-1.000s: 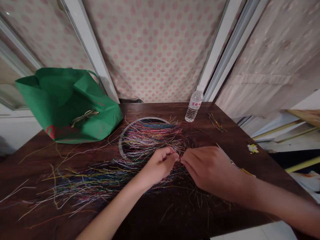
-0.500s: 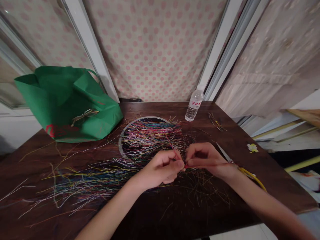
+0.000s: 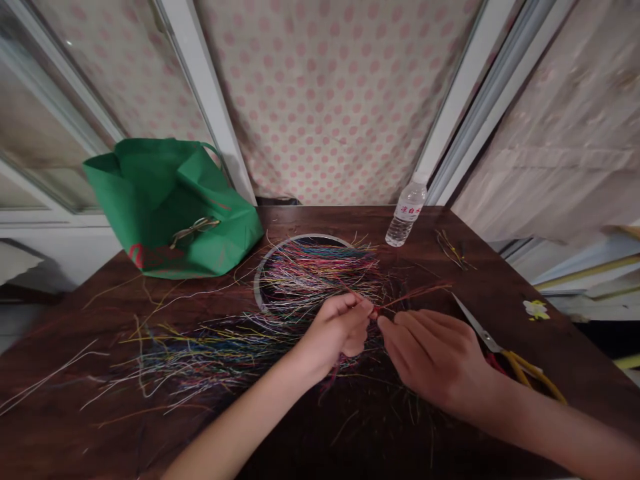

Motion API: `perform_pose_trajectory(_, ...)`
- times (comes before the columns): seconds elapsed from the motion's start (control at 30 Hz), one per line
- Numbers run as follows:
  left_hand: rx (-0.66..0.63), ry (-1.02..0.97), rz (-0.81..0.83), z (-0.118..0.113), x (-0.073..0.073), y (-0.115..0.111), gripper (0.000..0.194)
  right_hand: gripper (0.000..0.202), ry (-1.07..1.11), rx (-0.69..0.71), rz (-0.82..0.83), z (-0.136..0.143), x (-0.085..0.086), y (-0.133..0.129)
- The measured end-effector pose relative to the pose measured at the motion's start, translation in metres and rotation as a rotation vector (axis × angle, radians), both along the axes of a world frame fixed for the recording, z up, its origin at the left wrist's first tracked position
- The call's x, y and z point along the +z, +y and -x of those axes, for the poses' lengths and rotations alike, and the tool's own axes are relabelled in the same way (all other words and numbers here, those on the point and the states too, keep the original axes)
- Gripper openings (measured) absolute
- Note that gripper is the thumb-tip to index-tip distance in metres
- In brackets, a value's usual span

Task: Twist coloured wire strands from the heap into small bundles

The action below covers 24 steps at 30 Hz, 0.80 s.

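My left hand (image 3: 343,328) is closed in a pinch on a thin red strand (image 3: 376,311) near the middle of the table. Close beside it, my right hand (image 3: 433,353) has its back turned up, and its fingertips meet the strand at the left hand's fingers; its grip is partly hidden. Thin reddish-brown threads (image 3: 417,291) stick out to the right above the right hand. Behind the hands, many coloured strands (image 3: 320,270) lie across a round, grey-rimmed dark tray (image 3: 259,283). More loose strands (image 3: 200,357) spread over the table to the left.
Scissors with yellow handles (image 3: 520,363) lie right of my right hand, blades toward the back. A water bottle (image 3: 406,212) stands at the back. On the left, a green bag (image 3: 175,200) bears a pair of glasses (image 3: 194,230). A small flower (image 3: 536,309) lies at the right edge of the dark table (image 3: 480,267).
My right hand has turned palm down and shifted a little right and lower. The threads that trailed over its wrist now stick out above it. The view has swung slightly left.
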State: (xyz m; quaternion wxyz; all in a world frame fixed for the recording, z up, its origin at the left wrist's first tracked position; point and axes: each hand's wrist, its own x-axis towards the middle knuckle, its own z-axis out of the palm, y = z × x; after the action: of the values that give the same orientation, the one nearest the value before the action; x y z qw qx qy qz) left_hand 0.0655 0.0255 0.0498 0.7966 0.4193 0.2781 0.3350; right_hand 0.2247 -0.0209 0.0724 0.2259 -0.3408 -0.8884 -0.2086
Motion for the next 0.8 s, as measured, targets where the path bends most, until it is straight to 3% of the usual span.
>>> perform_pose_trajectory(0.07, -0.001, -0.055, 0.030, -0.001, 0.003, -0.004, 0.023, 0.010, 0.210, 0.003, 0.018, -0.002, -0.013, -0.004)
perform_pose_trajectory(0.13, -0.014, -0.101, 0.047, -0.001, 0.006, -0.008, 0.025, 0.012, 0.514, -0.006, 0.166, -0.004, -0.018, -0.005)
perform_pose_trajectory(0.27, -0.131, -0.197, -0.019, 0.006, 0.008, -0.011, 0.026, 0.007, 0.947, 0.031, 0.855, -0.011, -0.007, 0.002)
perform_pose_trajectory(0.37, -0.264, -0.052, -0.246, 0.015, 0.012, -0.009, 0.024, 0.011, 0.895, 0.183, 1.384, -0.020, 0.007, 0.017)
perform_pose_trajectory(0.47, -0.359, 0.285, -0.533, 0.021, 0.017, -0.006, 0.019, 0.010, 0.588, 0.245, 1.558, -0.026, 0.021, 0.035)
perform_pose_trajectory(0.53, -0.377, 0.406, -0.629, 0.021, 0.017, -0.004, 0.018, 0.009, 0.379, 0.212, 1.481, -0.026, 0.030, 0.043)
perform_pose_trajectory(0.6, -0.327, 0.446, -0.657, 0.018, 0.014, -0.003, 0.017, 0.009, 0.195, 0.118, 1.262, -0.022, 0.037, 0.044)
perform_pose_trajectory(0.7, -0.178, 0.385, -0.590, 0.010, 0.007, -0.002, 0.017, 0.011, -0.067, -0.003, 0.724, -0.012, 0.039, 0.033)
perform_pose_trajectory(0.8, -0.012, 0.273, -0.334, 0.000, -0.001, -0.005, 0.018, 0.016, -0.237, 0.026, 0.191, -0.006, 0.029, 0.017)
